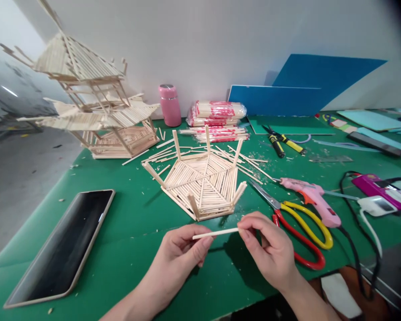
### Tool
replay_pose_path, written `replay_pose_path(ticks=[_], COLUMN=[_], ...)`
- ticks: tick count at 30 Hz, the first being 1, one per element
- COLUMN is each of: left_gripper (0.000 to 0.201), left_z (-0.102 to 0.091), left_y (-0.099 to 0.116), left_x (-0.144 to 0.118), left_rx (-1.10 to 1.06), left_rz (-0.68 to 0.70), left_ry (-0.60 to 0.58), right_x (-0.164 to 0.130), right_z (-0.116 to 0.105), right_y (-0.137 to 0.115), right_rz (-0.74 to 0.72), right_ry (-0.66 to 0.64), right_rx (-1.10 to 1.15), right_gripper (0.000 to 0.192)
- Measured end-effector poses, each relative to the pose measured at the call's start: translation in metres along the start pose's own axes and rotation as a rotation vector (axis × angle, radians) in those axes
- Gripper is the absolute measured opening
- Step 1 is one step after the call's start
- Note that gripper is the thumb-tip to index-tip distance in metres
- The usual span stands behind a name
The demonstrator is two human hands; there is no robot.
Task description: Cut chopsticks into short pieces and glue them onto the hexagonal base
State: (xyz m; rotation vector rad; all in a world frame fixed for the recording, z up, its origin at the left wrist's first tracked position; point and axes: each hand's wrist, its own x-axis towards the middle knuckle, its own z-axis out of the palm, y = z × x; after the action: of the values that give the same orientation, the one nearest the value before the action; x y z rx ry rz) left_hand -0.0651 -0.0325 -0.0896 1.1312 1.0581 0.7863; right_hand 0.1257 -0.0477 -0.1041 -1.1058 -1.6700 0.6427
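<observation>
A short wooden stick lies level between my two hands, above the front of the table. My left hand pinches its left end between thumb and fingers. At its right end, the thumb and fingertips of my right hand close on it. Just beyond both hands stands a six-sided base made of sticks, with short upright posts at its corners. Scissors with one red and one yellow handle rest to the right of my right hand. Past them lies a pink glue gun.
A tiered stick pavilion rises at the back left. A phone lies at the left. Farther back are a pink bottle, wrapped stick bundles, wire cutters and blue boards. Loose sticks surround the base; cables run right.
</observation>
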Motion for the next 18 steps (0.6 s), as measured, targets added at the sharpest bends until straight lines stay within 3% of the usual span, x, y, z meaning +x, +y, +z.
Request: replay_pose_path(ticks=[3, 9, 18], left_gripper=[0.022, 0.012, 0.015], left_z=[0.0, 0.002, 0.011], left_y=[0.002, 0.01, 0.011], left_x=[-0.001, -0.003, -0.009], left_rx=[0.119, 0.584, 0.88], left_rz=[0.063, 0.448, 0.611], left_ry=[0.021, 0.104, 0.214], right_x=[0.002, 0.004, 0.0], right_z=[0.001, 0.001, -0.003], right_y=[0.0, 0.0, 0.0], right_rz=[0.002, 0.019, 0.033], right_ry=[-0.02, -0.004, -0.021], right_rx=[0.019, 0.021, 0.008], right_gripper=[0.019, 0.017, 0.017])
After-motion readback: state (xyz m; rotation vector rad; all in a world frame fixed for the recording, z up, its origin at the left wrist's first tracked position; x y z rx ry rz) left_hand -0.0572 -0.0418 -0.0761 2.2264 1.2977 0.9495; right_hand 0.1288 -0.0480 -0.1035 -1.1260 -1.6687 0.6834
